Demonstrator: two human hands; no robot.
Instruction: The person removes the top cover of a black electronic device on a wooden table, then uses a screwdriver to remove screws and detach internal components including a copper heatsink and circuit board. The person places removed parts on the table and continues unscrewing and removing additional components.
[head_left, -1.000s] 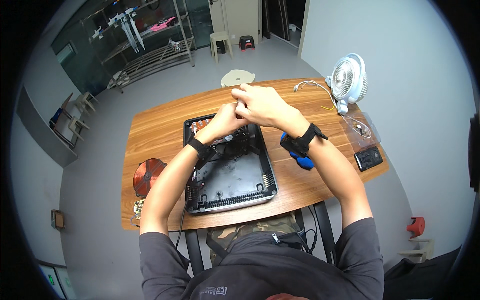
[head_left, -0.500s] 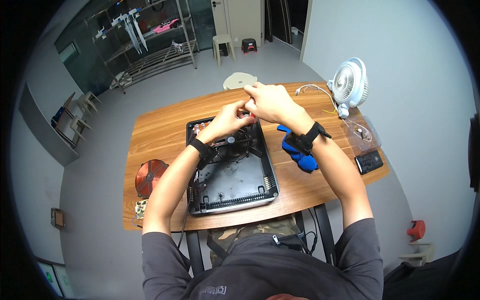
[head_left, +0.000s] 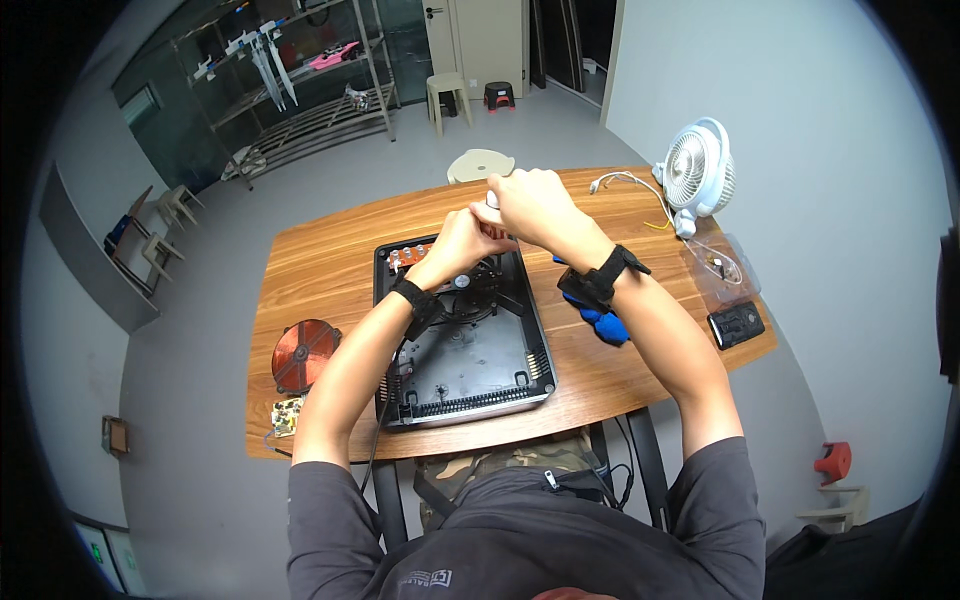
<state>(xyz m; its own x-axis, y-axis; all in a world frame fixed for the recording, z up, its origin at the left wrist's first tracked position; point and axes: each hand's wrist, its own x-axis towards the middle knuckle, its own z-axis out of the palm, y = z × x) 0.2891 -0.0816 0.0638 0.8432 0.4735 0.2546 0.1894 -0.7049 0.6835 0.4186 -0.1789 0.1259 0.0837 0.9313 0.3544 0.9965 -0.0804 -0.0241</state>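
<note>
The open black housing [head_left: 460,365] of an appliance, shaped like an induction cooker base, lies on the wooden table before me. Inside it sit a round black fan [head_left: 468,298] and, by the far left corner, an orange circuit board [head_left: 405,257]. Over the far right corner, my left hand [head_left: 462,245] is closed, its fingertips bunched beneath the right. My right hand [head_left: 535,208] is curled in a fist just above, touching the left. A small pale end shows at the right fist; whatever both hands grip is mostly hidden by the fingers.
A copper coil disc [head_left: 305,356] and a small circuit board [head_left: 286,416] lie left of the housing. To the right are blue gloves or cloth [head_left: 608,325], a black phone-like device [head_left: 736,326], a clear plastic tray [head_left: 725,272] and a white fan [head_left: 697,170]. A stool [head_left: 481,164] stands beyond the table.
My left hand has shifted slightly right and nearer, uncovering more of the orange board. The right fist has turned a little, and a red bit seen between the hands is now mostly covered.
</note>
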